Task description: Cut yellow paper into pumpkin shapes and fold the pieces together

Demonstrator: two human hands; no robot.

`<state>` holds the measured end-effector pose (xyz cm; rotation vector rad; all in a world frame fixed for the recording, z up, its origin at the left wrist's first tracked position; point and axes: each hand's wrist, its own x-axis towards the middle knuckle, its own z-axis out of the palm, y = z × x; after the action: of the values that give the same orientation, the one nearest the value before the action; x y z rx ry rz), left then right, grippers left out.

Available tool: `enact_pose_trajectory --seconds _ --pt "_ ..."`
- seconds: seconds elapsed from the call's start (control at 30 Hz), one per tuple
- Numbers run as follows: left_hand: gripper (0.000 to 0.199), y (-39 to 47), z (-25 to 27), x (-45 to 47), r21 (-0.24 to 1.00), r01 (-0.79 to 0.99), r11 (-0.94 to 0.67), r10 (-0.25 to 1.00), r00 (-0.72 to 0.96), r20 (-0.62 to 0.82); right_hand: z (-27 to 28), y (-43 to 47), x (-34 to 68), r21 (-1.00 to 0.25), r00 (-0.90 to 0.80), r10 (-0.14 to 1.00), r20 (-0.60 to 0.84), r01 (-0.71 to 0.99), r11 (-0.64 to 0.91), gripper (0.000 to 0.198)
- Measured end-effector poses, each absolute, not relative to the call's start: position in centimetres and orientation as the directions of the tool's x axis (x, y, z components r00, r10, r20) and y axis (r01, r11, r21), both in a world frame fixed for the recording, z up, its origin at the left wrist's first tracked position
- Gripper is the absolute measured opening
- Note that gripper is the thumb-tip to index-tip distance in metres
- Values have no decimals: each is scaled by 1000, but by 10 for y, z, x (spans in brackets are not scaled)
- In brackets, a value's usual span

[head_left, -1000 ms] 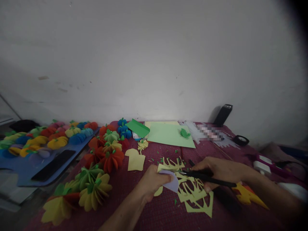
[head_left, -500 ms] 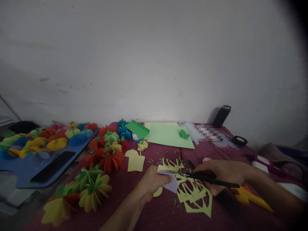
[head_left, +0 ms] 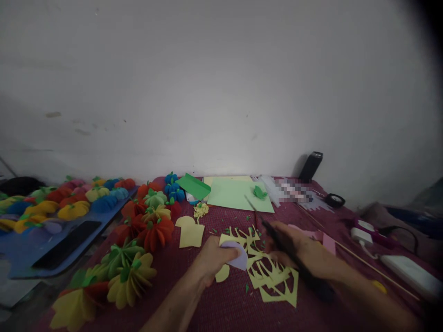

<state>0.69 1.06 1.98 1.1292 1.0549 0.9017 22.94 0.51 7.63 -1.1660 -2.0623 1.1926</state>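
Observation:
My left hand [head_left: 213, 258] pinches a rounded lavender paper piece [head_left: 238, 259] together with pale yellow paper [head_left: 225, 238], the thumb on top. In my right hand [head_left: 301, 244] is a pair of scissors with black handles [head_left: 281, 240]; the slim blades point up and left, clear of the held paper. Beneath the hands lies a pale yellow sheet cut into a web of strips [head_left: 277, 276]. A rounded yellow cutout [head_left: 222, 274] rests just under my left hand. More yellow pieces [head_left: 192, 235] lie beyond it.
Several paper pumpkins [head_left: 157, 233] crowd the left, others on a blue board [head_left: 20, 272] with a black phone-like slab [head_left: 67, 244]. Green sheets [head_left: 228, 193] lie at the back. To the right are a dark cylinder [head_left: 311, 166], black tape roll [head_left: 335, 200], thin stick [head_left: 377, 269] and white charger [head_left: 362, 236].
The scissors have come away from the paper, and their blades have swung from pointing left to pointing up and left. My left hand still grips the paper. The view has shifted slightly right.

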Motion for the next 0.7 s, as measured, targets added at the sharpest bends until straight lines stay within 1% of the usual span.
enact_pose_trajectory --seconds 0.07,0.13,0.23,0.37,0.53,0.7 --pt "10 11 20 6 979 -45 201 941 287 -180 75 0 203 -895 -533 846 25 364 257 33" --pt "11 11 20 6 980 -46 195 936 309 -171 72 2 186 -914 -503 862 65 316 253 27" --pt "12 11 20 6 982 -51 182 931 330 -156 66 10 178 -926 -489 868 83 285 249 29" --pt "7 9 20 7 991 -16 134 939 322 -121 55 20 178 -912 -519 849 96 297 284 34" --pt "10 8 20 8 991 71 110 935 332 -128 50 26 173 -878 -555 827 88 350 328 35" --pt "9 8 12 7 991 92 101 955 272 -122 52 29 171 -870 -601 791 112 325 370 36"
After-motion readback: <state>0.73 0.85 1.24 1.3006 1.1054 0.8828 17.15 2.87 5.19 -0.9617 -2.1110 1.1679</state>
